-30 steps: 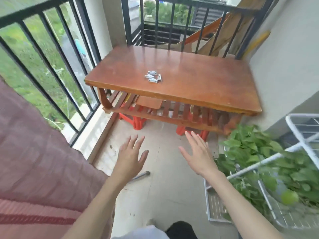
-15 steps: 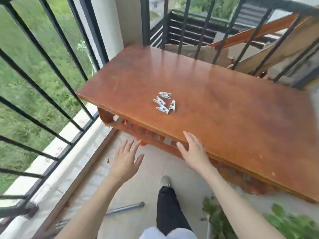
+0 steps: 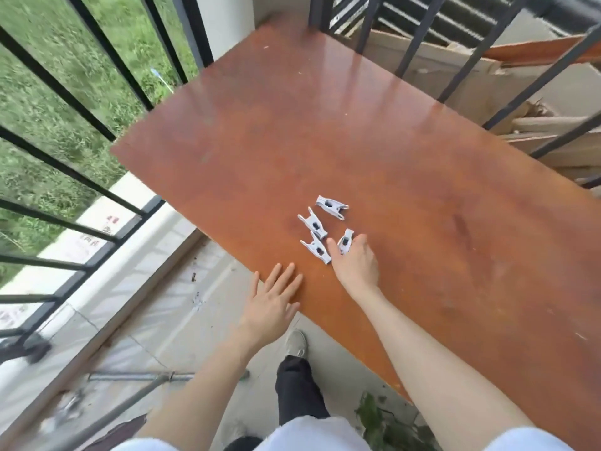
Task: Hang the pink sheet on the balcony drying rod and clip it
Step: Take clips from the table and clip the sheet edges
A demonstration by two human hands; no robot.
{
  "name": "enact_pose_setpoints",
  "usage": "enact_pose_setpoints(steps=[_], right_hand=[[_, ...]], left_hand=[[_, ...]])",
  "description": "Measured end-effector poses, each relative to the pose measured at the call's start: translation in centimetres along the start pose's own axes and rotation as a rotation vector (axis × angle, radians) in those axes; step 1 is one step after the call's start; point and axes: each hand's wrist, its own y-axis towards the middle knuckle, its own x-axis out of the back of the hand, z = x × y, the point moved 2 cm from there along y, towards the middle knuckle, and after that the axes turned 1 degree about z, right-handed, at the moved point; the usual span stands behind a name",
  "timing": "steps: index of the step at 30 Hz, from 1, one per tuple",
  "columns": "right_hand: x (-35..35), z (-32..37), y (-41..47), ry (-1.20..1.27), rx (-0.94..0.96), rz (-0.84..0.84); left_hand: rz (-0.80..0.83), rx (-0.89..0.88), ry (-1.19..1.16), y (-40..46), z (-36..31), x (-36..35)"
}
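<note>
Several white clothes clips point(image 3: 314, 224) lie in a small group on the brown wooden table point(image 3: 325, 141). My right hand point(image 3: 353, 265) reaches over the table's near edge, and its thumb and forefinger pinch the nearest clip point(image 3: 345, 239). My left hand point(image 3: 274, 299) is flat with straight fingers, its tips over the table's edge, holding nothing. A sliver of dull pink cloth point(image 3: 122, 431) shows at the bottom left; the rest of the sheet is out of view.
Black balcony railing point(image 3: 97, 125) runs along the left and behind the table. A metal rod point(image 3: 140, 376) lies on the tiled floor. Green leaves point(image 3: 383, 424) sit under the table's near corner. My leg and shoe point(image 3: 296, 345) stand between my arms.
The view has moved closer to the table. My right hand went from the table's edge forward to the clips and closed on one. My left hand rose to the table's edge.
</note>
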Motion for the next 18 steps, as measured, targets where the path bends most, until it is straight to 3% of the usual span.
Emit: enact_pose_setpoints(steps=[4, 8, 13, 18], right_hand=[[-0.3, -0.3, 1.0, -0.087, -0.057, 0.043], [0.9, -0.4, 0.3, -0.039, -0.087, -0.031], [1.9, 1.4, -4.7, -0.014, 0.16, -0.052], [-1.0, 6.3, -12.4, 0.107, 0.455, 0.067]], left_hand=[[0.015, -0.004, -0.057, 0.1, 0.6, -0.4], [0.074, -0.013, -0.134, -0.2, 0.6, 0.5], [-0.013, 0.055, -0.275, -4.8, 2.2, 0.3], [-0.149, 0.289, -0.386, -14.1, 7.6, -2.1]])
